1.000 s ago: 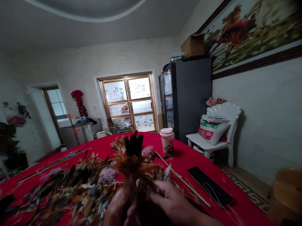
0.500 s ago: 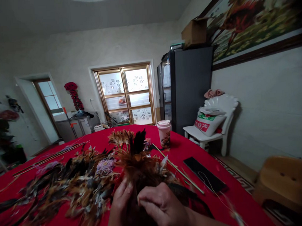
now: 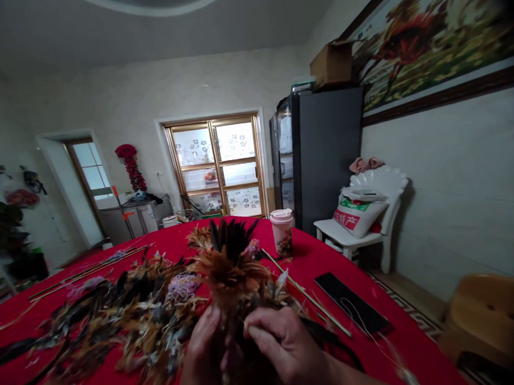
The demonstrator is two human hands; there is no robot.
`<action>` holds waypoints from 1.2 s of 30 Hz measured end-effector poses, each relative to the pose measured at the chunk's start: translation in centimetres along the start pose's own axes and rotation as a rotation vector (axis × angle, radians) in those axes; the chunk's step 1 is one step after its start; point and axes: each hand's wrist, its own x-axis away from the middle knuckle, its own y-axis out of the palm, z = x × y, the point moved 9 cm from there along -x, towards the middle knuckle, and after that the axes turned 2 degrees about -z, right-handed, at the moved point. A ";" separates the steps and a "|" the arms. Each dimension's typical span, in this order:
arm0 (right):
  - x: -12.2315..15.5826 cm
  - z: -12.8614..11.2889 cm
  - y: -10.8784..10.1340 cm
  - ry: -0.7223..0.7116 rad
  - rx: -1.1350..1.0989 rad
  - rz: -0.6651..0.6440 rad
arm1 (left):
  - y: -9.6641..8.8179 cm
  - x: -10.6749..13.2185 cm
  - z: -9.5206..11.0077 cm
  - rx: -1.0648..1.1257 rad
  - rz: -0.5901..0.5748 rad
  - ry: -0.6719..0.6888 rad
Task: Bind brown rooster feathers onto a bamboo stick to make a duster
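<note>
A bundle of brown and black feathers (image 3: 231, 270) stands upright in front of me, fanned out at the top. Its lower part lies between my hands and is dark and partly hidden. My left hand (image 3: 203, 345) is closed around the bundle's left side. On the right, my right hand (image 3: 284, 341) is closed in a pinch, thumb against bent forefinger, close beside the bundle's base. What it pinches is too small to make out. Loose brown, black and grey feathers (image 3: 147, 316) are strewn over the red tablecloth (image 3: 417, 344) to the left.
Tangled lilac yarn (image 3: 182, 285) lies among the feathers. A pink lidded cup (image 3: 282, 232) stands beyond my hands. To the right are a thin stick (image 3: 308, 295) and a dark flat slab (image 3: 351, 302) with string across it. A white chair (image 3: 353, 242) holds a sack (image 3: 360, 213).
The feather bundle has turned, and its black tip feathers now fan out wider. My right hand has shifted slightly right, still pinched. The camera view has tilted up a little.
</note>
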 end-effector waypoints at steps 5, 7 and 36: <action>-0.2 1.1 0.0 0.059 -0.012 0.014 | 2.8 0.4 -0.5 0.081 -0.176 -0.044; -0.2 1.4 -0.1 0.078 0.001 0.023 | 3.2 0.4 -0.7 0.110 -0.212 -0.065; -0.5 5.9 1.7 0.416 -0.277 -0.191 | -0.2 -0.3 3.6 0.130 0.061 0.112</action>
